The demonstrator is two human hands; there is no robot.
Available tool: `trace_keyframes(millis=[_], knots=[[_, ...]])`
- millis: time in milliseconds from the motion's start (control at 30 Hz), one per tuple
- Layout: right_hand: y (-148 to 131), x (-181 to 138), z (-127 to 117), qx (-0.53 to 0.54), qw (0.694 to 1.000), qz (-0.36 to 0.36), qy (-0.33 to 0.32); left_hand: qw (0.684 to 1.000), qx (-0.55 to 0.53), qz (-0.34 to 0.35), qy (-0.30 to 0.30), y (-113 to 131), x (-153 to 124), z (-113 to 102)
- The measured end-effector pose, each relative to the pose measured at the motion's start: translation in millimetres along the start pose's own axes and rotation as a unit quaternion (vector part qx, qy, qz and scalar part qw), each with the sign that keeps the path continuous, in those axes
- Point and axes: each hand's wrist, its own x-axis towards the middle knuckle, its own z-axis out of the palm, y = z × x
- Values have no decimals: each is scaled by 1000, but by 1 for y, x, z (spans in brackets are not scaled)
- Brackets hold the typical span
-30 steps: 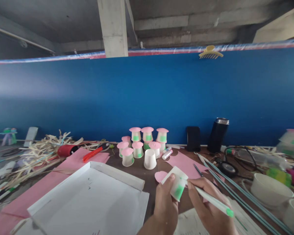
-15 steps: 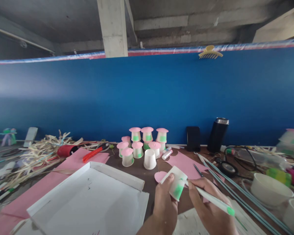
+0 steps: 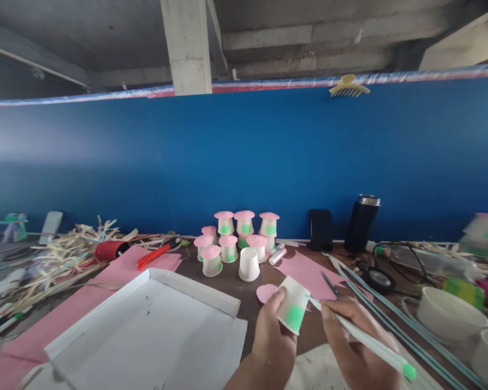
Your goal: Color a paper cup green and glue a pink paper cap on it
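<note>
A white paper cup point(image 3: 291, 304) with a green coloured patch is gripped in my left hand point(image 3: 271, 338), held tilted above the table. My right hand point(image 3: 360, 341) is closed around a white marker point(image 3: 370, 340) with a green end. Its tip points at the cup's upper right side, at or very near a small green mark there. Just behind my left hand lies a round pink paper piece point(image 3: 265, 293). Farther back, a plain white cup point(image 3: 249, 265) stands upside down beside several cups with pink paper tops point(image 3: 229, 242).
A white open box point(image 3: 154, 330) lies at the left on pink paper point(image 3: 65, 325). Scissors point(image 3: 329, 283) rest on a pink sheet point(image 3: 309, 273). Blue-grey tubes point(image 3: 394, 314), white bowls point(image 3: 451, 314) and a black flask point(image 3: 361, 225) are to the right. A blue partition point(image 3: 244, 146) stands behind.
My right hand with the marker has moved a little to the right, so the marker tip has drawn back across the cup. The cup has turned slightly and shows more of its green patch.
</note>
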Motion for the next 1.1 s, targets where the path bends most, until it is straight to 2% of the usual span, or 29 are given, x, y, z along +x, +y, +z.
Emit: trace_keyframes(millis=[200, 533, 1100], knots=[[3, -1, -1, 1, 1000, 11, 9, 1000, -14, -2, -4, -1, 3, -1], [11, -3, 2, -15, 999, -11, -33, 999, -31, -17, -24, -2, 5, -2], [11, -4, 6, -37, 998, -4, -48, 997, -40, -11, -59, 0, -2, -1]])
